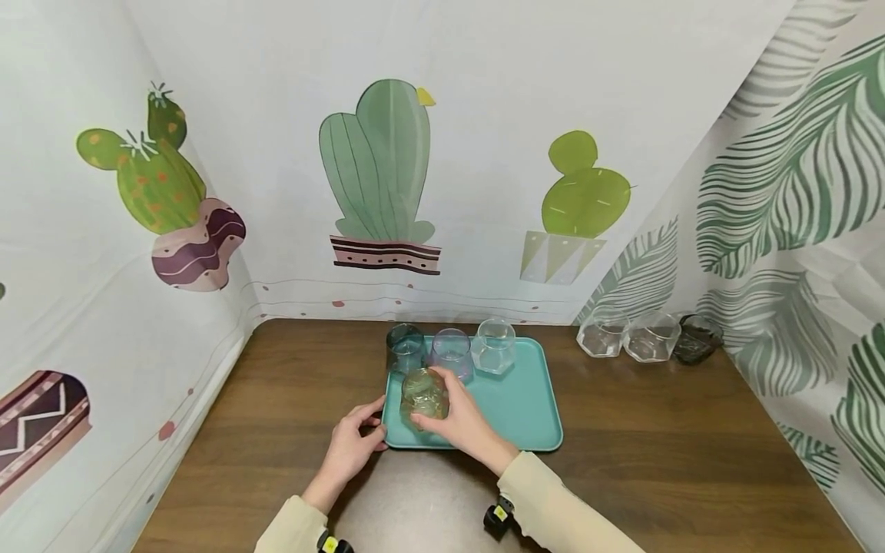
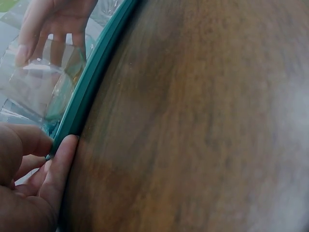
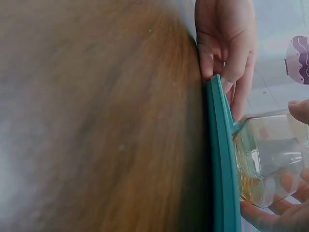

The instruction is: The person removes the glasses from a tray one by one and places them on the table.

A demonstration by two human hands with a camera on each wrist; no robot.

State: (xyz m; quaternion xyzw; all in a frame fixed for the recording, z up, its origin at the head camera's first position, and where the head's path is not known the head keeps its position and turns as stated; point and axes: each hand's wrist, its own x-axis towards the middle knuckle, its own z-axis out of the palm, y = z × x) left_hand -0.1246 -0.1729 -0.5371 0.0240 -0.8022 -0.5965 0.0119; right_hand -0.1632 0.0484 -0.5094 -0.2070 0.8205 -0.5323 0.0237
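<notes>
Tray and glasses, two hands engaged

Tray [image 1: 518,403], teal: left hand [image 1: 354,442] clamped on its eight-o'clock corner, probably to steady it; amber glass [image 1: 422,393], over tray at nine o'clock: right hand [image 1: 465,415] clamped round its sides, seemingly for control, contact beneath unclear; blue glass [image 1: 406,349], purple glass [image 1: 451,349], clear glass [image 1: 494,349]: ten, eleven, one o'clock, apparently ranked far for room nearer; three other glasses [image 1: 650,338]: table [image 1: 622,430], past two o'clock
</notes>
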